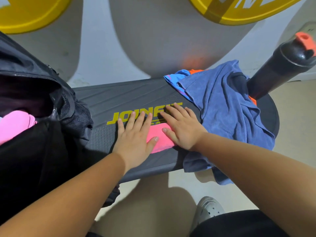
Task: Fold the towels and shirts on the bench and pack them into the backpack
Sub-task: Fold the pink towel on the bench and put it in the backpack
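A small folded pink towel point(159, 138) lies on the dark grey bench point(119, 98), mostly covered by my hands. My left hand point(135, 135) lies flat on its left part, fingers spread. My right hand point(181, 127) lies flat on its right part, fingers spread. Neither hand grips anything. A crumpled blue cloth point(227, 113) is heaped on the bench's right end and hangs over the near edge. A lighter blue and orange garment point(179, 76) peeks out behind it. The black backpack point(39, 130) stands open at the left, with a rolled pink cloth point(15, 124) inside.
A black bottle point(280, 67) with an orange cap stands at the bench's right end, partly behind the blue cloth. Yellow weight plates point(239, 9) lean against the wall behind. My knee and a grey clog point(207, 211) are below the bench's near edge.
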### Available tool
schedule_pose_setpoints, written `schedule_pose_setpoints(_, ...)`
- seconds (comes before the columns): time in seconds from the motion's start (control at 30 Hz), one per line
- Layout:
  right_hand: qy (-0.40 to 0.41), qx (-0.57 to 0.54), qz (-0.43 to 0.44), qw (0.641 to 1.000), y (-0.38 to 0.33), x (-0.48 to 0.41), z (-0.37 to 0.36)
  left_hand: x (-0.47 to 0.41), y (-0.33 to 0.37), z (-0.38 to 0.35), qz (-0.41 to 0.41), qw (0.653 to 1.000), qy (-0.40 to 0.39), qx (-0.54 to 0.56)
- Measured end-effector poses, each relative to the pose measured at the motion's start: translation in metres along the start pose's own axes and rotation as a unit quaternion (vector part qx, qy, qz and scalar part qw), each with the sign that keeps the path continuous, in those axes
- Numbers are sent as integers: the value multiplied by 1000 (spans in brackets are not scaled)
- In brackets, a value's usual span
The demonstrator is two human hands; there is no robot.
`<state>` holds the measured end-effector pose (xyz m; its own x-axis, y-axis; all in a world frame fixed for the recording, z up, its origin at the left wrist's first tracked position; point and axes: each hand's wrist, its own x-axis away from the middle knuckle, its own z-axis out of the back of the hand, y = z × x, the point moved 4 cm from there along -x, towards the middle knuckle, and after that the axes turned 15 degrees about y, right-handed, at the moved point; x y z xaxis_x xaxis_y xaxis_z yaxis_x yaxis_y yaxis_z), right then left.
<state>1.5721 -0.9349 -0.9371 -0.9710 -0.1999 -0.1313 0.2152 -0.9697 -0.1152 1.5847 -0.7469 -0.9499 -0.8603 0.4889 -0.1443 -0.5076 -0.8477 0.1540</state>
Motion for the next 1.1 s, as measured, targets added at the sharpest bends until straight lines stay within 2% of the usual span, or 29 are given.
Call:
schedule_pose_setpoints(0.07,17,-2,15,1000,1,-1,8,-7,2,10,-52,998,29,-20)
schedule_pose_setpoints(0.17,14,2,19,1000,1,5,12,-6,7,11,-103,995,12,-15)
schedule_pose_setpoints(0.27,-23,-2,-23,999,3,8,9,3,9,4,-91,995,-32,8)
schedule_pose_setpoints(0.4,-12,-64,-28,998,0,4,19,-1,16,18,-125,991,-9,40)
schedule_pose_setpoints(0.47,-22,-120,-48,991,-4,3,28,-6,17,33,-95,991,-16,93)
schedule_pose_setpoints(0.6,-35,-287,-130,949,-10,-1,72,-15,20,77,-13,974,-28,223)
schedule_pose_setpoints(0.73,-34,-453,-179,873,-14,-6,131,-18,24,141,1,960,-56,275)
schedule_pose_setpoints(0.87,-29,-531,-190,826,-34,-9,184,-10,29,203,-31,955,-70,286)
schedule_pose_setpoints(1.03,17,-625,-175,760,-65,-6,222,23,27,257,-20,927,-20,374)
schedule_pose_setpoints(1.1,26,-632,-157,759,-84,-5,229,37,19,266,-5,922,-25,386)
